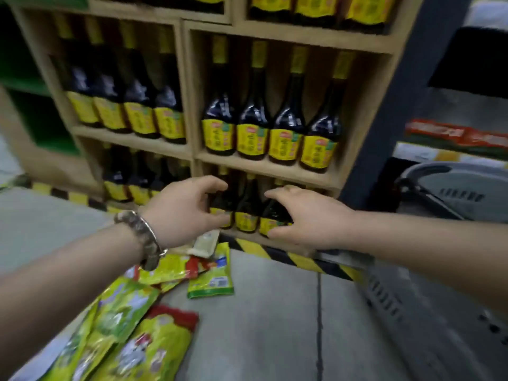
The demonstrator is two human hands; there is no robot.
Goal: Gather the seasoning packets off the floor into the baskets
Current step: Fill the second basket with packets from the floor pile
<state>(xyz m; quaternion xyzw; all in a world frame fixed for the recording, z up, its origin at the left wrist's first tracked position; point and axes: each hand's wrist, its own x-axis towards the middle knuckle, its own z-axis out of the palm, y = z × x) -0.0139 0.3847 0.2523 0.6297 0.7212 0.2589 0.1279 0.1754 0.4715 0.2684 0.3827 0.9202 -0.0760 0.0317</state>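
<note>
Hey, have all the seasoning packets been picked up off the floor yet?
No, a pile of green and yellow seasoning packets lies on the grey floor beneath the left hand and its forearm.

Wooden shelf (275, 168) dead ahead, split into cubbies, each packed with upright dark bottles (253, 125) wearing yellow labels. Down low, yellow-and-black tape (291, 257) runs along the shelf's base. Below that, a grey concrete floor (264, 325), a thin dark seam (319, 312) cutting through it. Green rack (35, 119) off to the left, dark post (406, 105) on the right. Flat indoor light, edges blurred.
</note>
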